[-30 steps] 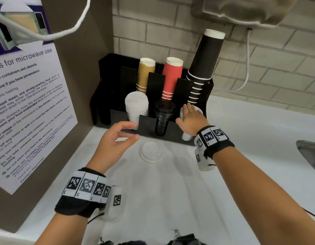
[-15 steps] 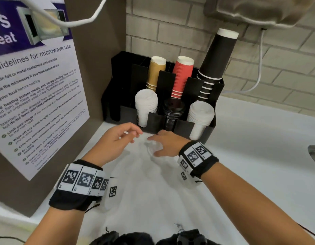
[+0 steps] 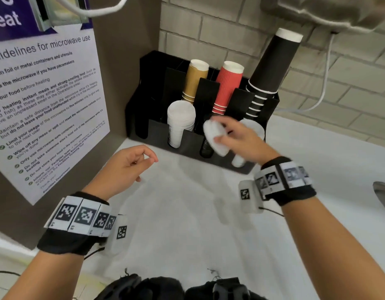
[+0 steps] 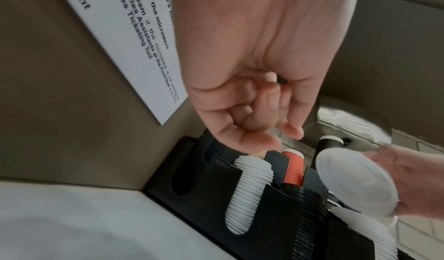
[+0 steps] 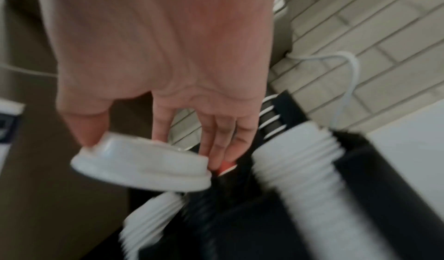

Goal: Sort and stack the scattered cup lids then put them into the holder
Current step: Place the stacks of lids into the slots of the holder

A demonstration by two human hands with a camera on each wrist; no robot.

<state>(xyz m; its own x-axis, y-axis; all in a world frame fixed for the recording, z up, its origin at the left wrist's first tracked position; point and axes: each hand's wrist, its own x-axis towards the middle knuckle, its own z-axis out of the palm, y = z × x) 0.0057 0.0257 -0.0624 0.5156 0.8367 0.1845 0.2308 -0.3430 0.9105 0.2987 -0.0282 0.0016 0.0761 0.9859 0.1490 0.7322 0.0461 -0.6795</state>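
The right hand point(image 3: 237, 137) pinches one white lid point(image 3: 215, 138) by its rim, thumb against fingers, just above the black holder point(image 3: 187, 146). The left hand point(image 3: 124, 169) hangs loosely curled and holds nothing. The lid seems thin, light, stiff plastic with a smooth dome; the edge grip looks safest. Ribbed white lid stacks point(image 3: 179, 123) stand in the holder's front slots.

wall: pale brick point(image 3: 230, 29) ahead of me | left: brown panel point(image 3: 126, 61) with microwave poster point(image 3: 46, 100) | surface point(image 3: 187, 213): white | far right: metal sink edge point(image 3: 384, 195)
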